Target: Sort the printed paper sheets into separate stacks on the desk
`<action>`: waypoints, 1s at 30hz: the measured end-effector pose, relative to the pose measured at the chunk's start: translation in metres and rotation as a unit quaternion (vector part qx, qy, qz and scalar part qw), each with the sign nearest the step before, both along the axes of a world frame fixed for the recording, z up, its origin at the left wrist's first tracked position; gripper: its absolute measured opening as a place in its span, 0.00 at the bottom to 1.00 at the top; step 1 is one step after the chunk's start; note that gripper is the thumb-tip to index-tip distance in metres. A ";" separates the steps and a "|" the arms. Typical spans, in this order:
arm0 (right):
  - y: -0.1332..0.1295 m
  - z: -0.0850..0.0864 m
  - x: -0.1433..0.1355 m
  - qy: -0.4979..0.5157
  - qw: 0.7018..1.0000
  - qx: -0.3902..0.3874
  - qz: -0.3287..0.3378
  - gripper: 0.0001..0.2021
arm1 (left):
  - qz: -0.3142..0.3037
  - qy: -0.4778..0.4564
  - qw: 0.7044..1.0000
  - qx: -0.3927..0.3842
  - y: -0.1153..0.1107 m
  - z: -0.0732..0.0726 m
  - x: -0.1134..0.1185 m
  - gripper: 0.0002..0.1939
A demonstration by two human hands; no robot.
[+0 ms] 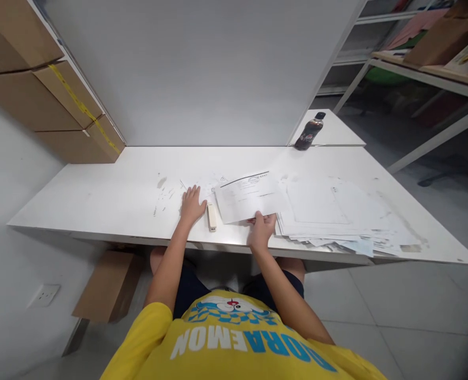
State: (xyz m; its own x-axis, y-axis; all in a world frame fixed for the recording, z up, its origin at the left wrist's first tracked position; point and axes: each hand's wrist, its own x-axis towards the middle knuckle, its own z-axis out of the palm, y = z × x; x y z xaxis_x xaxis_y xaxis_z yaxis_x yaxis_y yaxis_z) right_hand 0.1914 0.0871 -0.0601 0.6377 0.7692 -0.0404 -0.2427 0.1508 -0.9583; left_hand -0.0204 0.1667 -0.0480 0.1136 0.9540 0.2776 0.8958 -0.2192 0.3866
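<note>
My right hand [262, 230] pinches the near edge of a printed paper sheet [247, 200], thumb on top and fingers curled beneath. The sheet carries a dark line and a round stamp along its far side. Flat on the white desk, with fingers spread, lies my left hand [193, 205]. Just right of it is a slim cream oblong object [212, 217] with small dark marks on its near end; its kind is unclear. A loose stack of papers [319, 206] spreads to the right of my right hand, its edges uneven along the desk front.
A cola bottle [310, 132] stands at the back right, by the grey partition [202, 74]. Taped cardboard boxes [79, 111] are piled at the back left. Dark smudges mark the desk top [111, 195]. Another carton [107, 285] sits below the desk on the left.
</note>
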 end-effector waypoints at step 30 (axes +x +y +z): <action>-0.020 0.010 0.008 0.131 0.973 0.063 0.178 0.21 | 0.091 -0.620 0.779 -0.039 -0.094 0.048 0.058 0.23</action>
State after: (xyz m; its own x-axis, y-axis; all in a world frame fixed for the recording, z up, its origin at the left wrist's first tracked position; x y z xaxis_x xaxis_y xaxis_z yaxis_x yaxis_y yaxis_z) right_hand 0.1990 0.0668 -0.0500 0.3102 0.9490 -0.0562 -0.5346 0.1252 -0.8358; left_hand 0.0373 0.0726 0.0003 -0.3338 0.9426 0.0063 -0.1621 -0.0640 0.9847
